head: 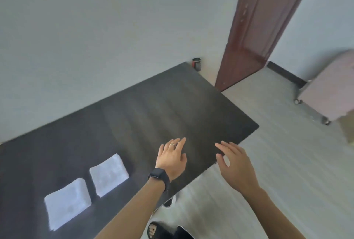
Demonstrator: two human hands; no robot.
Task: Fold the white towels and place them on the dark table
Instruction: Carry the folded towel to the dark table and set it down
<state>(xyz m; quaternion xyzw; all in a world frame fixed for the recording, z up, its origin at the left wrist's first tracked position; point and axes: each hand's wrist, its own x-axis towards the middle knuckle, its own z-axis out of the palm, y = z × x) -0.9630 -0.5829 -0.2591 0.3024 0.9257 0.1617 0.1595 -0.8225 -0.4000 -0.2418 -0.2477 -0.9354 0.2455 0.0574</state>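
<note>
- On the near-left part of the dark, matt, rectangular surface (pixel 172 104), two soft white cloth towels are lying flat as folded squares. They are sitting side by side with a narrow gap showing between them: the nearer towel (pixel 67 202) and the farther towel (pixel 109 174).
- Both are looking light, limp and slightly fluffy. I am judging that they would sag and fall open if lifted by one corner. Pinching along a folded edge, or sliding flat fingers under the whole stack, is looking safest. Nothing about them is seeming fragile or slippery.
- The bare left hand (pixel 173 157), wearing a pale ring (pixel 172 144) and a black wrist watch (pixel 158 174), is hovering over the surface with fingers straight and spread, holding nothing. Whether it is touching the top, I cannot tell.
- The bare right hand (pixel 236 162) is hovering beside it at the near edge, fingers relaxed and spread, also holding nothing.
- Both towels are lying to the left of the hands and apart from them. The farther towel is sitting closer, beside the left wrist without touching it.
- No unfolded towel is showing, so I am judging these two as finished.
</note>
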